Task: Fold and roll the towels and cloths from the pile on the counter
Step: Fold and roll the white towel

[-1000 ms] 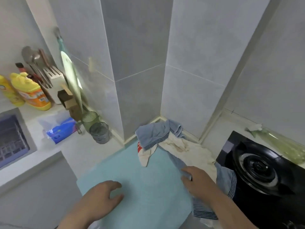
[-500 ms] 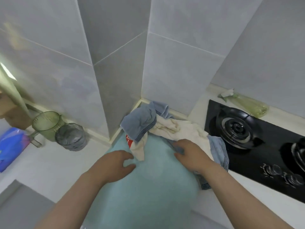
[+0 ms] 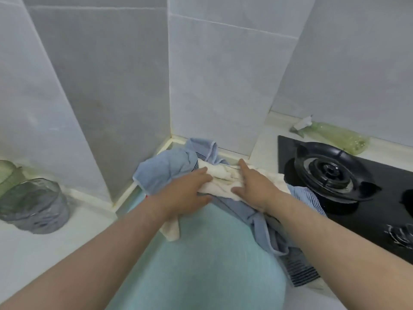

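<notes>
cream cloth [image 3: 223,176] | crumpled | left hand [image 3: 186,194], right hand [image 3: 256,189] flat on it

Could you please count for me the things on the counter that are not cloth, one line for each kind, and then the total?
Cups: 2, a green cup and a grey cup
Spray bottle: 1, green, lying on its side
Gas hob: 1, black
Total: 4
</notes>
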### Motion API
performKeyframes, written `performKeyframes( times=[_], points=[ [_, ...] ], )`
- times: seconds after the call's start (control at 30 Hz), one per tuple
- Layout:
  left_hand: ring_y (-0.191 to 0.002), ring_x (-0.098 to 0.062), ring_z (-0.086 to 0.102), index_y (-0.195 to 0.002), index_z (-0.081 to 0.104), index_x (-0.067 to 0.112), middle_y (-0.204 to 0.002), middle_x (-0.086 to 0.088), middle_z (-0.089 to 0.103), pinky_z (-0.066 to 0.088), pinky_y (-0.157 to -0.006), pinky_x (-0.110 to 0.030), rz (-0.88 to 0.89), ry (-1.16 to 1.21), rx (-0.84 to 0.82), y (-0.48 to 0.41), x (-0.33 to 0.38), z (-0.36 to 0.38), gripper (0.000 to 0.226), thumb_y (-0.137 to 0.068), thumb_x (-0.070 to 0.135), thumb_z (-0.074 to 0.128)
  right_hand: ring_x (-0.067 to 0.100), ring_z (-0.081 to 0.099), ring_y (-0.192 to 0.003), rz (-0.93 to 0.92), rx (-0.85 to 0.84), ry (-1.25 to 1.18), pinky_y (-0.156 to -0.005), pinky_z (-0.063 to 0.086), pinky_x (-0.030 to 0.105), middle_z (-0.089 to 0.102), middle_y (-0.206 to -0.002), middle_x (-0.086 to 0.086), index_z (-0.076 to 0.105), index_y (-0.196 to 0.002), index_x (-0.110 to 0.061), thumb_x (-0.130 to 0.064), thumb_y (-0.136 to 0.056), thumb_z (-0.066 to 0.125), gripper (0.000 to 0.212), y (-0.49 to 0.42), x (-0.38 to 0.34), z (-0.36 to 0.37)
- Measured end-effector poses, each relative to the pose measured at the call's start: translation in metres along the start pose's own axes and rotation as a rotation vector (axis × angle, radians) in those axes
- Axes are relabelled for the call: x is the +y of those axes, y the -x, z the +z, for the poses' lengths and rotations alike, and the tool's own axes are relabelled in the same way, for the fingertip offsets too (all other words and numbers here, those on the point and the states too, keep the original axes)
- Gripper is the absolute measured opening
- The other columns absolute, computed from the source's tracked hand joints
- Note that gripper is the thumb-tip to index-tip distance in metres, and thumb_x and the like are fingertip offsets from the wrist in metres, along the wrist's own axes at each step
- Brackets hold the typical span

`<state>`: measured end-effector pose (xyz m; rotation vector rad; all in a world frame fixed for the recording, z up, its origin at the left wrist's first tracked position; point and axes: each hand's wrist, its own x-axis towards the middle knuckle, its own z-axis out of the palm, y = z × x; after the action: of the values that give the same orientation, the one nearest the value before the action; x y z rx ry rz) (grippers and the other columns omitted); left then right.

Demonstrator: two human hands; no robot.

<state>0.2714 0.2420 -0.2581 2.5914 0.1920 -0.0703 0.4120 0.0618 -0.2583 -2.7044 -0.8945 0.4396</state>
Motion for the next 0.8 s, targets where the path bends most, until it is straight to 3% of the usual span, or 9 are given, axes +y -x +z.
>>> performKeyframes(
  times=[0.07, 0.1, 0.13, 0.2, 0.33, 0.47, 0.6, 0.7, 0.8],
  points=[
    [-0.145, -0.012, 0.025, -0.150, 0.030, 0.028, -0.161, 0.007, 0.017, 0.021, -0.114, -0.024, 0.006, -0.062, 0.047, -0.012, -0.010, 0.012, 0.071, -0.087, 0.035, 0.062, 0.027, 0.052, -0.124, -0.023, 0.045, 0.039, -0.090, 0.041, 0.030, 0.058, -0.131, 0.004, 0.047, -0.141, -0.023, -0.043, -0.086, 0.062, 0.061, -0.009, 0.003, 0.000],
    [-0.144, -0.014, 0.028, -0.151, 0.027, 0.026, -0.160, 0.005, 0.021, 0.026, -0.114, -0.026, -0.001, -0.091, 0.086, -0.015, -0.012, 0.018, 0.074, -0.086, 0.035, 0.062, 0.024, 0.058, -0.113, -0.029, 0.090, 0.012, -0.082, 0.043, 0.030, 0.064, -0.113, 0.000, 0.063, -0.121, -0.025, -0.041, -0.084, 0.062, 0.040, -0.009, 0.004, 0.001],
    [-0.141, -0.015, 0.032, -0.151, 0.026, 0.025, -0.158, 0.005, 0.025, 0.032, -0.112, -0.030, -0.013, -0.120, 0.144, -0.018, -0.014, 0.023, 0.076, -0.085, 0.036, 0.062, 0.021, 0.061, -0.096, -0.052, 0.155, -0.054, -0.071, 0.042, 0.029, 0.065, -0.090, -0.003, 0.069, -0.093, -0.026, -0.038, -0.083, 0.062, 0.017, -0.006, 0.002, 0.002],
    [-0.133, -0.020, 0.042, -0.146, 0.030, 0.024, -0.152, 0.005, 0.032, 0.045, -0.099, -0.038, -0.044, -0.173, 0.290, -0.023, -0.017, 0.031, 0.073, -0.082, 0.038, 0.063, 0.017, 0.054, -0.068, -0.093, 0.276, -0.218, -0.057, 0.036, 0.030, 0.057, -0.064, 0.002, 0.062, -0.066, -0.016, -0.034, -0.081, 0.061, 0.024, 0.004, -0.004, -0.001],
    [-0.116, -0.029, 0.054, -0.135, 0.034, 0.026, -0.148, 0.002, 0.030, 0.052, -0.074, -0.041, -0.102, -0.248, 0.476, -0.023, -0.020, 0.032, 0.068, -0.077, 0.045, 0.064, 0.017, 0.060, -0.072, -0.189, 0.409, -0.417, -0.065, 0.046, 0.032, 0.070, -0.087, 0.012, 0.070, -0.085, -0.008, -0.029, -0.086, 0.061, 0.022, 0.030, -0.014, -0.028],
    [-0.108, -0.029, 0.057, -0.124, 0.050, 0.033, -0.133, 0.004, 0.041, 0.053, -0.074, -0.043, -0.085, -0.182, 0.657, -0.007, -0.011, 0.025, 0.038, -0.086, 0.030, 0.049, 0.002, 0.061, -0.084, -0.285, 0.424, -0.516, -0.071, 0.046, 0.019, 0.071, -0.092, -0.009, 0.075, -0.100, -0.023, -0.027, -0.092, 0.063, 0.015, 0.068, -0.020, -0.053],
    [-0.109, -0.022, 0.057, -0.099, 0.071, 0.034, -0.122, 0.001, 0.052, 0.048, -0.078, -0.034, -0.072, -0.085, 0.766, 0.019, 0.012, 0.004, 0.027, -0.088, 0.031, 0.047, 0.011, 0.066, -0.084, -0.345, 0.445, -0.660, -0.073, 0.051, 0.026, 0.072, -0.089, -0.008, 0.074, -0.098, -0.024, -0.026, -0.093, 0.062, 0.013, 0.106, -0.025, -0.064],
    [-0.088, -0.015, 0.048, -0.076, 0.070, 0.027, -0.090, 0.000, 0.056, 0.037, -0.064, -0.029, -0.033, 0.030, 0.808, 0.051, 0.039, -0.020, 0.023, -0.086, 0.020, 0.051, 0.009, 0.066, -0.075, -0.346, 0.482, -0.771, -0.067, 0.049, 0.022, 0.071, -0.079, -0.008, 0.072, -0.086, -0.023, -0.024, -0.094, 0.061, 0.014, 0.137, -0.025, -0.070],
    [-0.071, -0.023, 0.050, -0.063, 0.065, 0.018, -0.061, -0.002, 0.059, 0.034, -0.058, -0.029, 0.018, 0.106, 0.839, 0.081, 0.067, -0.040, 0.024, -0.081, 0.011, 0.052, 0.021, 0.067, -0.081, -0.331, 0.454, -0.866, -0.078, 0.052, 0.033, 0.073, -0.084, 0.004, 0.073, -0.091, -0.014, -0.024, -0.095, 0.060, 0.017, 0.168, -0.025, -0.075]
  ],
)
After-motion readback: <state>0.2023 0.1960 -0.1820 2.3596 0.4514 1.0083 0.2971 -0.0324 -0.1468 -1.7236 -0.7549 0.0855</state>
